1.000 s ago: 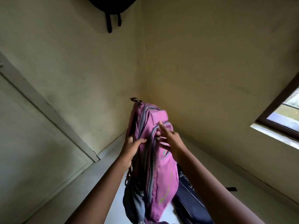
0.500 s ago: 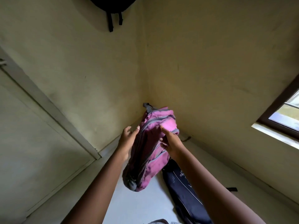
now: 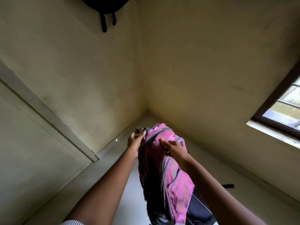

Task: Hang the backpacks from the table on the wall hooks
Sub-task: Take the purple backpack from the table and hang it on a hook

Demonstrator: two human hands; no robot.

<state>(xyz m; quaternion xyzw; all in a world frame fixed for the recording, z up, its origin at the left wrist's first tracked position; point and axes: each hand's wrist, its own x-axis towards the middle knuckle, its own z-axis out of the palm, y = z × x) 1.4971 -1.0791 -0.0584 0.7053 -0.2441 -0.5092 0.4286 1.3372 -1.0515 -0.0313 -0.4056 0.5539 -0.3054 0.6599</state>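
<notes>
We face a white table (image 3: 128, 184) in a corner of yellowish walls, a window (image 3: 282, 111) at right and a black backpack (image 3: 105, 7) hanging high on the far wall. The pink backpack (image 3: 172, 179) stands upright over a navy backpack (image 3: 200, 208), with our left hand (image 3: 135, 142) gripping its top handle and our right hand (image 3: 174, 148) pinching its top. Half a second ago it tilted and the left hand was spread.

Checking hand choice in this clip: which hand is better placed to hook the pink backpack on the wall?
Probably left: the left hand grips the top loop of the pink backpack; the right hand only holds its front panel.
</notes>
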